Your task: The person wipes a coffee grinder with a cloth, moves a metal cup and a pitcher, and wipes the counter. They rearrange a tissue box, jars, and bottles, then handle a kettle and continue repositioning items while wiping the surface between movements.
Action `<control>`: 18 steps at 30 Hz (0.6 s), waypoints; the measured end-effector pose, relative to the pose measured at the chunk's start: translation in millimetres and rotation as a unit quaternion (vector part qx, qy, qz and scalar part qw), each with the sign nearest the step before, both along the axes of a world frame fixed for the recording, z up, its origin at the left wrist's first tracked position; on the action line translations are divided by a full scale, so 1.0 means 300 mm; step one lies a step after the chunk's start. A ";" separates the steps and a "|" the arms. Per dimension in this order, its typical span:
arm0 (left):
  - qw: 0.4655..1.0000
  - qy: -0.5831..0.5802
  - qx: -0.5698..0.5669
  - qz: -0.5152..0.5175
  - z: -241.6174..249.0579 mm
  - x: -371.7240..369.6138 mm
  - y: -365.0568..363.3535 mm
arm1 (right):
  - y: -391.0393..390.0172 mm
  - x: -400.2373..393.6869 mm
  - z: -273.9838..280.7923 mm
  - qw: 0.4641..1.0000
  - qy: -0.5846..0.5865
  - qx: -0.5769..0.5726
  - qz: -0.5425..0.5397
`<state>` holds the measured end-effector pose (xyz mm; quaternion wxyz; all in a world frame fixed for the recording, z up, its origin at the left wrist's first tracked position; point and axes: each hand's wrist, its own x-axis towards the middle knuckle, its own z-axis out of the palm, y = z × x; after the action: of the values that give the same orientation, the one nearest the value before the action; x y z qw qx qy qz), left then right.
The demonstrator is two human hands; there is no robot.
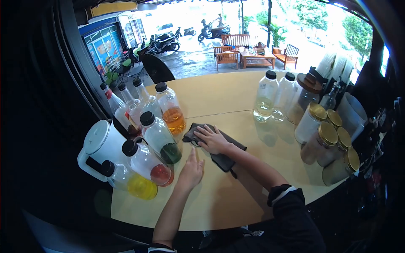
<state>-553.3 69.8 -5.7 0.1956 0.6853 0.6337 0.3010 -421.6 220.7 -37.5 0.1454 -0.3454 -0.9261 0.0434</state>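
Observation:
A dark, flat pouch or folded cloth [222, 160] lies on the light wooden counter [223, 92]. My right hand [211, 140] rests on its upper left part, palm down with the fingers spread. Just left of and below it, my left hand [192, 172] is over the counter with its index finger stretched out toward the pouch's edge, holding nothing. A small ring-like strap shows at that edge. Left of my hands stand a bottle with dark green liquid [170, 152], one with red liquid [161, 173] and one with yellow liquid [142, 187].
An orange-liquid bottle [174, 119] and a white pitcher [98, 143] stand at the left. At the right are gold-lidded jars [310, 126], a pale-liquid bottle [264, 106] and stacked plastic cups [333, 65]. Wooden furniture [257, 60] and motorbikes are outside.

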 end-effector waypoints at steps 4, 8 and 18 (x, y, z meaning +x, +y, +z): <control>0.999 0.033 -0.027 -0.014 -0.008 0.011 -0.005 | 0.138 -0.098 0.023 0.998 -0.017 -0.022 -0.063; 0.997 0.077 0.006 -0.031 -0.016 0.006 -0.003 | 0.286 -0.017 0.040 0.971 0.017 -0.038 -0.235; 0.996 0.078 -0.017 -0.028 -0.001 0.007 -0.001 | 0.095 -0.031 0.014 0.999 -0.004 -0.016 0.042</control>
<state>-551.3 69.3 -5.9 0.1657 0.7205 0.6329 0.2302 -430.9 249.2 -33.2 0.1339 -0.3082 -0.9397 0.0632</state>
